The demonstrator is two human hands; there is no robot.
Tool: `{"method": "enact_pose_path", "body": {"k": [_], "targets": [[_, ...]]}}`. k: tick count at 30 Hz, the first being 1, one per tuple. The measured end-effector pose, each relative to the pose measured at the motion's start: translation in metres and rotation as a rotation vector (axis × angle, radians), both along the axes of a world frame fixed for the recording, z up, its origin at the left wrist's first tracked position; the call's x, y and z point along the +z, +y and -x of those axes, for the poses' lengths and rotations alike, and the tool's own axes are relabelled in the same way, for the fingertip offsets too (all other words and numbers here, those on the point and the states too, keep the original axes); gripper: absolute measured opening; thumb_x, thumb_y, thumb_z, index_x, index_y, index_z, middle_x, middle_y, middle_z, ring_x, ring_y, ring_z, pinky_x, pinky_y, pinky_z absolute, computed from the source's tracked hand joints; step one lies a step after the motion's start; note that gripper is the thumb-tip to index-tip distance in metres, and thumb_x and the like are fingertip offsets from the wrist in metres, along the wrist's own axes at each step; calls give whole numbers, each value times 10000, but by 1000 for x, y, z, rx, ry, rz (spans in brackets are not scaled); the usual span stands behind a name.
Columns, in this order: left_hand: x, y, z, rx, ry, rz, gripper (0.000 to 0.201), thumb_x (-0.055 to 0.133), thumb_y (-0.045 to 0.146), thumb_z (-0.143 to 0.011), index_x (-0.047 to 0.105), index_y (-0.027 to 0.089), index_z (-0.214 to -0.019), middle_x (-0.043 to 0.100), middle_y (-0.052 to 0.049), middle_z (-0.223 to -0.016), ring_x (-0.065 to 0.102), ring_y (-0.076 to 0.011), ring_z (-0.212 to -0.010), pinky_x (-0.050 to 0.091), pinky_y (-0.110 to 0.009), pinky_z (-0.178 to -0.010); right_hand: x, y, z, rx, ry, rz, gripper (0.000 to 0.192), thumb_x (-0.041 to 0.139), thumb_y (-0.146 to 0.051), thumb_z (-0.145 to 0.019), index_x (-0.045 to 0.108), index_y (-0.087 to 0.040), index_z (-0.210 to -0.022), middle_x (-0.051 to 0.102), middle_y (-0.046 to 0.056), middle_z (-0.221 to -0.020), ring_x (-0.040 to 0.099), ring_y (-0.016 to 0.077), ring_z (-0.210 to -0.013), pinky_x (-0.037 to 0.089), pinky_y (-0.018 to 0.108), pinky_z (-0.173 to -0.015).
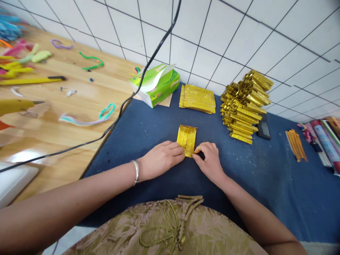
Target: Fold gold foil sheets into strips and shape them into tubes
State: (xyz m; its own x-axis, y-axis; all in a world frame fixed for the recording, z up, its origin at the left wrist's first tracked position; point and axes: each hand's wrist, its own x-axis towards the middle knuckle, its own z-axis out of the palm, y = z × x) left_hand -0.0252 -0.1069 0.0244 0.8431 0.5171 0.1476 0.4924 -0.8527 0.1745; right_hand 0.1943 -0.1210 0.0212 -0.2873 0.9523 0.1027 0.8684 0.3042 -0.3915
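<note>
Dark-seamed white tiled wall (239,35) behind a glossy wooden tabletop (87,92) and a blue-covered table (244,170)

Lower left corner of gold paper (187,138) covered by left hand (162,157); dark patch (202,155) mostly hidden by right hand (210,163), can't be identified. Phone (264,127) partly blocked by gold stack (241,111). Glue gun (14,106), white object (16,182) and blue bundle (9,28) cut off by left edge, tube (324,140) by right. Print on tissue box (163,88) too small to be read.
</note>
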Motion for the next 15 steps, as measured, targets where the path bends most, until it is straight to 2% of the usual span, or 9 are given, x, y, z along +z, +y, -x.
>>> {"method": "enact_pose_path", "body": {"k": [3, 7, 10, 15], "targets": [[6, -3, -1, -17, 40, -27, 191, 479, 213, -904, 582, 164, -1058, 612, -47, -996, 509, -193, -971, 374, -334, -832, 4, -8, 5, 53, -129, -112, 81, 576, -267, -840, 604, -218, -897, 607, 31, -979, 469, 208, -967, 343, 359, -826], [13, -7, -2, -28, 76, -41, 179, 488, 176, -890, 594, 150, -1032, 615, -45, -989, 529, -192, -959, 395, -337, -839, 5, -21, 10, 249, -277, -274, 235, 482, -202, -900, 584, -222, -1111, 621, 34, -1092, 460, 213, -1049, 351, 366, -857], [16, -10, -2, -15, 112, -37, 185, 483, 148, -881, 603, 139, -1021, 622, -43, -957, 550, -188, -908, 419, -336, -815, 4, -26, 12, 378, -375, -301, 303, 428, -170, -918, 547, -156, -1196, 619, 71, -1132, 490, 206, -1033, 383, 360, -874], [17, -22, -4, 46, 155, -48, 234, 469, 111, -866, 608, 124, -1054, 633, -78, -1031, 574, -203, -949, 444, -342, -792, 8, -31, 15, 432, -490, -292, 348, 409, -145, -908, 528, -77, -1228, 617, 130, -1142, 535, 223, -1025, 404, 385, -933]]}}
